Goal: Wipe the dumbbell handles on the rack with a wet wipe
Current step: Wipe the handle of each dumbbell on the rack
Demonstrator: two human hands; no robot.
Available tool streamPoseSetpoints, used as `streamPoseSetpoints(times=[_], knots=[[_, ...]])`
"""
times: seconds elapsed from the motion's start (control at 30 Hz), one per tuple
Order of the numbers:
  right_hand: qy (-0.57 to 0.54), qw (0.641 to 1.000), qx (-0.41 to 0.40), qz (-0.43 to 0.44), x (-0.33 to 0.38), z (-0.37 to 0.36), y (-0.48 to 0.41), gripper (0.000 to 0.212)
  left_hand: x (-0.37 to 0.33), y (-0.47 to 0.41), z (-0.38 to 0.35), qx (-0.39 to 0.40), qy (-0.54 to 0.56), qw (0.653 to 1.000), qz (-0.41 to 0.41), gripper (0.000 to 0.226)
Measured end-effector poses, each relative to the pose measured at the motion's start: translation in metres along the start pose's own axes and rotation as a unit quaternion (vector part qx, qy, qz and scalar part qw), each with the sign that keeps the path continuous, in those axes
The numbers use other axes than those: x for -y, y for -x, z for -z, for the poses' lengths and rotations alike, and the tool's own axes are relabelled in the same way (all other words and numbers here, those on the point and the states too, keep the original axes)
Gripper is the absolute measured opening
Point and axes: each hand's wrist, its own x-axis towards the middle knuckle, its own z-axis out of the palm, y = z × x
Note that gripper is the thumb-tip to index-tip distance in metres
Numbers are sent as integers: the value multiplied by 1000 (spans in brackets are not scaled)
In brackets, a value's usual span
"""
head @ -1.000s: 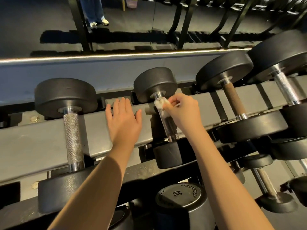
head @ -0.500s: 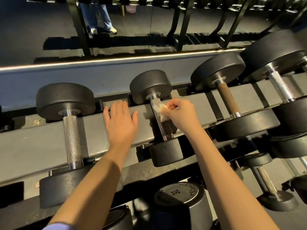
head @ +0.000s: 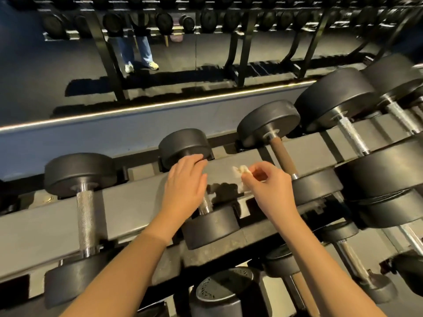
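A small black dumbbell (head: 210, 225) lies across the grey rack rail (head: 128, 202) in the middle of the view. My left hand (head: 183, 188) rests over its handle with the fingers stretched to the far head (head: 183, 143). Only a short piece of the steel handle (head: 206, 205) shows below the palm. My right hand (head: 267, 186) pinches a crumpled white wet wipe (head: 239, 171) between thumb and fingertips. It hovers over the rail just right of that dumbbell, and the wipe touches no handle.
A dumbbell with a knurled steel handle (head: 85, 216) sits to the left. A brown-handled one (head: 283, 156) and larger ones (head: 350, 136) sit to the right. More dumbbells lie on the lower tier (head: 222, 291). Behind the rack, a person's legs (head: 137, 51) stand by another rack.
My left hand has slid right from the rail onto the small dumbbell's handle. My right hand has lifted the wipe off that handle and moved it right.
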Motion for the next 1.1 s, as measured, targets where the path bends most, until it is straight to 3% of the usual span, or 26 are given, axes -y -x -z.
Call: streamPoseSetpoints(times=[0.13,0.23,0.37,0.53,0.63,0.73,0.93,1.1], knots=[[46,998,-34,18,-9,19,-16,13,-6,-43,-23,171,-111,974,-102,61],[100,993,-57,13,-21,32,-33,10,1,-48,-40,230,-183,943,-156,80],[166,983,-73,0,-30,49,-62,9,5,-50,-42,248,-216,924,-197,72],[241,968,-38,-55,-37,54,-104,12,4,-50,-41,236,-227,924,-200,65],[238,968,-15,-83,-37,48,-127,22,4,-50,-42,250,-197,929,-190,72],[216,972,-8,-88,-38,49,-134,17,4,-51,-44,237,-194,932,-192,74],[334,924,107,-155,-41,65,-109,11,8,-51,-47,241,-208,929,-188,67],[244,957,64,-141,-37,60,-118,10,8,-51,-48,242,-193,933,-184,70]])
